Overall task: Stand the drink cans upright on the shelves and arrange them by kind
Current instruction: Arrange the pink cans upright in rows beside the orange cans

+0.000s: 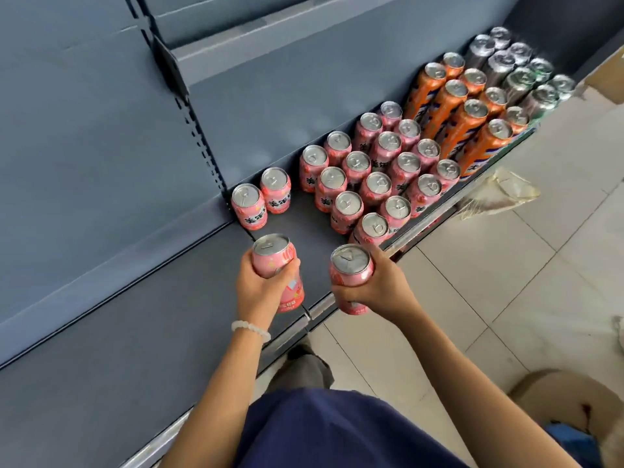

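Left hand (pixel 261 292) fingers clamped round one upright pink can (pixel 277 265), right hand (pixel 374 285) likewise on another pink can (pixel 351 275); shelf (pixel 304 224) gap just beyond, nearer the left.

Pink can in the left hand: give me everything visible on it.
The pink can is a short drink can, apparently metal, with a silver lid and pull tab, unopened as far as shows. Its pink label carries lighter patches and small print near the base. It is held upright, slightly tilted, over the front part of the dark shelf, not resting on it. The left hand wraps its lower body; nothing else touches it.
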